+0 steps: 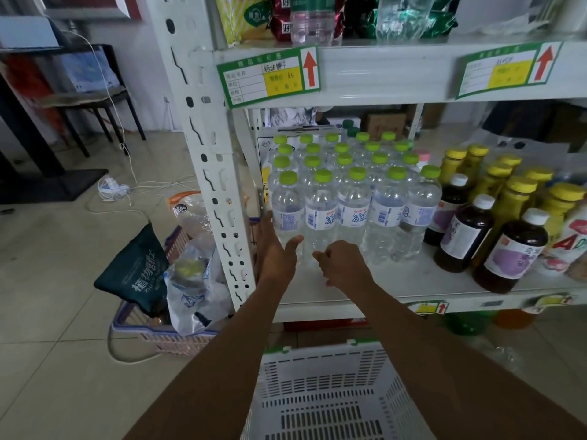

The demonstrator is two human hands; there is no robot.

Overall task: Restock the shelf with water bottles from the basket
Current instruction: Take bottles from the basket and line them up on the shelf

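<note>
Several clear water bottles with lime-green caps stand in rows on the white shelf. My left hand is open, its fingers spread against the front-left bottle at the shelf's left end. My right hand hovers just in front of the front row with fingers loosely curled, holding nothing. A white slotted basket sits below the shelf between my arms; the part of its inside that shows holds no bottles.
Dark juice bottles and yellow-capped bottles fill the shelf to the right. The white upright post stands left of my left hand. A pink basket with bags sits on the tiled floor at left. Cables lie beyond it.
</note>
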